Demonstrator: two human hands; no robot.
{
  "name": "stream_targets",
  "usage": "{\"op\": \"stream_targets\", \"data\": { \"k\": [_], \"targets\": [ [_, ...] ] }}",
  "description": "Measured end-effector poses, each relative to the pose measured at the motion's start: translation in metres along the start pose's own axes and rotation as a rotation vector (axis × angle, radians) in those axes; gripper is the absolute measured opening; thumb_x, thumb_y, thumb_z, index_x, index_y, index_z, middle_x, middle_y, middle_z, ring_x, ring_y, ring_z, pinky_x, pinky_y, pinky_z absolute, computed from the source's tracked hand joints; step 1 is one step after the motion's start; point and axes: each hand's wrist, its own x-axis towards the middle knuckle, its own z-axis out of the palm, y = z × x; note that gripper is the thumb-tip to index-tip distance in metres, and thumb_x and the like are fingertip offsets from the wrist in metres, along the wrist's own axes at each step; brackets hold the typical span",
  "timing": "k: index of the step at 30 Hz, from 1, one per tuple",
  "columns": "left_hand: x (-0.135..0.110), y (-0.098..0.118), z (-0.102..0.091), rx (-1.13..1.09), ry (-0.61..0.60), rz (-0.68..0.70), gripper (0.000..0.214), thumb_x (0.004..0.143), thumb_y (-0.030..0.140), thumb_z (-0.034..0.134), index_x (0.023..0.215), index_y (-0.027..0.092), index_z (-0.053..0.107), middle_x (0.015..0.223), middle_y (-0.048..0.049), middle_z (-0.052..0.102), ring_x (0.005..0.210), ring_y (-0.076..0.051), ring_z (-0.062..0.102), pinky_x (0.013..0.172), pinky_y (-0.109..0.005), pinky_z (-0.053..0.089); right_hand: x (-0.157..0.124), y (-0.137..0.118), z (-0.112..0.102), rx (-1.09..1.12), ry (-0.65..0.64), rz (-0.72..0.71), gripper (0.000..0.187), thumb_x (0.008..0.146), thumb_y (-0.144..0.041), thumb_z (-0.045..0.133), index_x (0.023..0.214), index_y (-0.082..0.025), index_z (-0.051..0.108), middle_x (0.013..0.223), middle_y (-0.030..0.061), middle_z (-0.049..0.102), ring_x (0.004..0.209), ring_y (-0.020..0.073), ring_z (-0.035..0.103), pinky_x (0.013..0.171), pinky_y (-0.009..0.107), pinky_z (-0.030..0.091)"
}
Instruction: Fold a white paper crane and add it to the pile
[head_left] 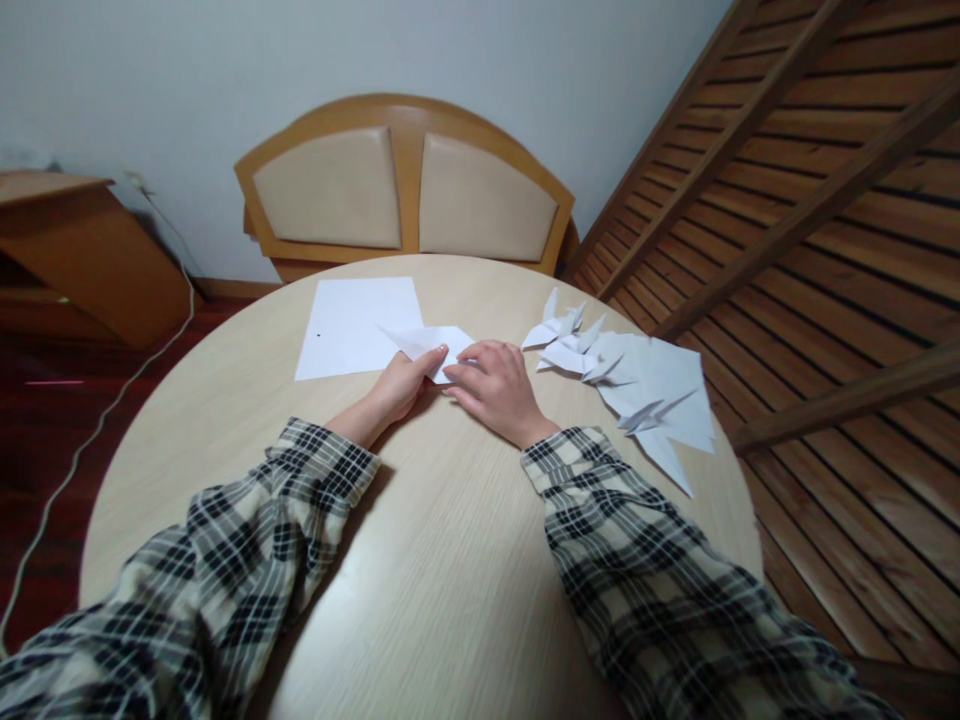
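Between my two hands is a folded piece of white paper (442,338), with one pointed end reaching left over a flat white sheet. My left hand (409,383) pinches its lower left part, thumb on top. From the right, my right hand (496,388) lies over the paper's right part, its fingers bent and the fingertips on the paper. What is under the right fingers is partly hidden. The flat white sheet (352,325) lies just beyond my left hand and has a small dark spot near its left side.
Several folded paper cranes (574,350) stand in a row at the right of the round table (420,560), some beside or on white paper sheets (667,375). A padded wooden headboard (405,180) is behind the table. Wooden slats (847,250) rise at the right; a cable (97,425) runs along the left.
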Motion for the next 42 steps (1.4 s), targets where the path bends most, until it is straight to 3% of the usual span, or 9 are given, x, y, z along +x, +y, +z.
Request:
{"op": "stream_targets", "data": {
  "k": [5, 10, 15, 31, 42],
  "targets": [
    [-0.0042, 0.0036, 0.0042, -0.041, -0.040, -0.104, 0.022, 0.076, 0.021, 0.069, 0.094, 0.009, 0.064, 0.081, -0.0069, 0.069, 0.065, -0.014, 0.061, 0.057, -0.024, 0.047, 0.0012, -0.0016, -0.0023, -0.051, -0.026, -0.049, 0.019, 0.091, -0.039, 0.056, 0.100, -0.025, 0.066, 0.106, 0.0051, 0.062, 0.105, 0.0237, 0.048, 0.095, 0.041, 0.031],
    [-0.0068, 0.0041, 0.0077, -0.110, -0.094, -0.178, 0.022, 0.080, 0.020, 0.065, 0.098, 0.008, 0.063, 0.082, -0.0092, 0.069, 0.065, -0.015, 0.062, 0.057, -0.026, 0.052, 0.0014, -0.0023, -0.0022, -0.046, -0.032, -0.019, 0.018, 0.091, -0.040, 0.055, 0.096, -0.027, 0.067, 0.103, 0.0047, 0.062, 0.102, 0.0237, 0.047, 0.091, 0.041, 0.030],
    [-0.0063, 0.0044, 0.0074, -0.173, -0.058, -0.242, 0.016, 0.082, 0.017, 0.063, 0.093, 0.005, 0.064, 0.080, -0.0111, 0.068, 0.062, -0.014, 0.061, 0.057, -0.025, 0.052, 0.0004, -0.0013, -0.0018, -0.042, -0.013, 0.002, 0.019, 0.092, -0.040, 0.054, 0.094, -0.027, 0.068, 0.102, 0.0041, 0.063, 0.101, 0.0229, 0.047, 0.090, 0.040, 0.031],
    [-0.0063, 0.0043, 0.0097, -0.258, -0.033, -0.273, 0.009, 0.083, 0.012, 0.062, 0.089, 0.006, 0.061, 0.068, -0.0069, 0.066, 0.053, -0.011, 0.059, 0.053, -0.021, 0.052, 0.0006, -0.0001, 0.0005, 0.068, 0.024, 0.119, 0.015, 0.089, -0.035, 0.059, 0.090, -0.027, 0.071, 0.095, 0.0027, 0.064, 0.098, 0.0215, 0.049, 0.087, 0.038, 0.031],
    [-0.0063, 0.0006, 0.0078, -0.196, -0.095, -0.231, 0.017, 0.081, 0.018, 0.065, 0.095, 0.008, 0.063, 0.075, -0.0071, 0.068, 0.061, -0.012, 0.060, 0.061, -0.023, 0.052, 0.0011, 0.0010, 0.0016, 0.130, 0.038, 0.200, 0.014, 0.087, -0.037, 0.062, 0.087, -0.026, 0.071, 0.091, 0.0028, 0.063, 0.097, 0.0209, 0.051, 0.086, 0.037, 0.034]
  ]
}}
